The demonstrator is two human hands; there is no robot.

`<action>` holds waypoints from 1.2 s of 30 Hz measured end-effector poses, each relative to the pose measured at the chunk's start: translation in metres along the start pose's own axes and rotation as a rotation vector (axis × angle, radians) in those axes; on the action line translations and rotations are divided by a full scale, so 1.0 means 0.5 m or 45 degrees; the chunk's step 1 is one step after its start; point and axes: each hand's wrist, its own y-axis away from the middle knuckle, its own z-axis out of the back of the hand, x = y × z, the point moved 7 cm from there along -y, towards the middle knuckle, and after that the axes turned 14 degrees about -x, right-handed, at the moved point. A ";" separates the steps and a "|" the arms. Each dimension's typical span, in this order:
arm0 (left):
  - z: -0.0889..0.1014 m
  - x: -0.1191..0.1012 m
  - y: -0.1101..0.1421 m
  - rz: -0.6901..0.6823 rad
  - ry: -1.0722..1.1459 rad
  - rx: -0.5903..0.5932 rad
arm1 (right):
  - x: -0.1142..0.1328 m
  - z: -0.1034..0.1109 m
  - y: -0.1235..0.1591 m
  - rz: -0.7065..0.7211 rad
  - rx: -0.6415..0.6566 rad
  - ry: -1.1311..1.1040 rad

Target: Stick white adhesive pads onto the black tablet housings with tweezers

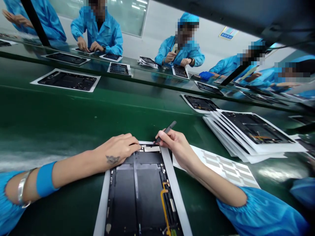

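A dark tablet chassis [140, 193] lies on a white backing sheet directly in front of me, with a gold flex cable [163, 203] along its lower right. My left hand [115, 150] rests over its far edge, and the fingertips are hidden there. My right hand [174, 147] grips black tweezers [166, 132], their tips down at a small white strip [152, 149] on the chassis's far end. To the right of my right forearm lies a white sheet of grey pads [221, 167].
A green conveyor belt [73, 118] runs across the view, with a stack of tablet panels on white sheets [251, 134] to the right. Further panels lie farther along it. Several co-workers in blue smocks [180, 50] sit across the belt, and a dark overhead bar [246, 16] crosses the top right.
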 end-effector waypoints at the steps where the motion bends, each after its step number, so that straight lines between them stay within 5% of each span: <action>1: 0.000 0.000 0.000 0.001 0.000 0.004 | 0.000 0.000 0.000 -0.005 0.004 -0.007; 22: -0.002 0.000 -0.001 0.028 -0.027 0.067 | 0.006 -0.002 -0.003 0.031 0.016 0.061; 36: -0.005 0.002 0.001 -0.030 -0.059 0.021 | 0.029 0.001 0.001 0.302 -0.031 0.368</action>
